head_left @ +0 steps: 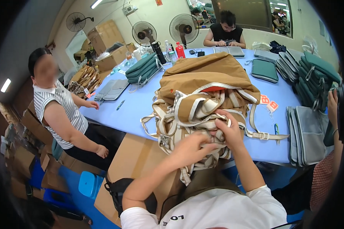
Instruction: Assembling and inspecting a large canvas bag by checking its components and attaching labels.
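A large tan bag with cream-edged straps lies heaped at the near edge of the table in front of me. My right hand is closed on a cream strap in the middle of the heap, thumb raised along it. Just left of it and lower, my left hand is held over the bundled webbing with its fingers curled in; what is between those fingertips is hidden. Loose webbing with a buckle stretches to the right, and another strap end hangs over the table edge.
Green and grey padded pouches are stacked at the right, with grey ones nearer me. More green pouches lie at the back left beside bottles. One person stands at left; another sits across the blue table. Cardboard adjoins my left arm.
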`<state>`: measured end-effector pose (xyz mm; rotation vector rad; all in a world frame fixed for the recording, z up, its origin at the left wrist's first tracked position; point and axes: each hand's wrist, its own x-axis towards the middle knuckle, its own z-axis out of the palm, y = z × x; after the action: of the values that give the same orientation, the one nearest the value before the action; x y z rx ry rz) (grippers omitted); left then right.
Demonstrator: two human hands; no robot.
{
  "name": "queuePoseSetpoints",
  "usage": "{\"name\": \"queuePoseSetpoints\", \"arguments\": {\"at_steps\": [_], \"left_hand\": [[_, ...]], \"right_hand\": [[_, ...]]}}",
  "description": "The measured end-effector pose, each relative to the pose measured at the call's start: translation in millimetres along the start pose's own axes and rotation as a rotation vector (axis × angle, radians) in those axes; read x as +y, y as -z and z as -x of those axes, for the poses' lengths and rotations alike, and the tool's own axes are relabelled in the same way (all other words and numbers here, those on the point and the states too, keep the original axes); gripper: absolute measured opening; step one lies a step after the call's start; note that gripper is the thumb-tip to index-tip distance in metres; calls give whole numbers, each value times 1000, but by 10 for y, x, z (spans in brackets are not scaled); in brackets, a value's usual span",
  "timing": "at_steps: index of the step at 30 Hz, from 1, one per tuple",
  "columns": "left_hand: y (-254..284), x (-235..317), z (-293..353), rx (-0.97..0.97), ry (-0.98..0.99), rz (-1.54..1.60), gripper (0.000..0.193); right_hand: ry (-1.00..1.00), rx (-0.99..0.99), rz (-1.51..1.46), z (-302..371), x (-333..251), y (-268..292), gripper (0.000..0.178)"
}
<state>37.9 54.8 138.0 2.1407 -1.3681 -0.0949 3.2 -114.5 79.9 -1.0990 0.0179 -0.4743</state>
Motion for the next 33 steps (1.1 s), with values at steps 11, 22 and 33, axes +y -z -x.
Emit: {"name": "queuePoseSetpoints", "arguments": {"at_steps": [11, 22, 33], "left_hand": [[1082, -350, -1303, -96, 174, -76, 29], [671, -703, -1455, -211, 55, -428, 37], [836, -560, -1403, 274, -85, -240, 17]], "right_hand": [[-83, 34, -418, 59, -99, 0, 41], [-31, -16, -769, 33, 2, -38, 33], [313, -367, -82, -48, -123, -140, 66]]}}
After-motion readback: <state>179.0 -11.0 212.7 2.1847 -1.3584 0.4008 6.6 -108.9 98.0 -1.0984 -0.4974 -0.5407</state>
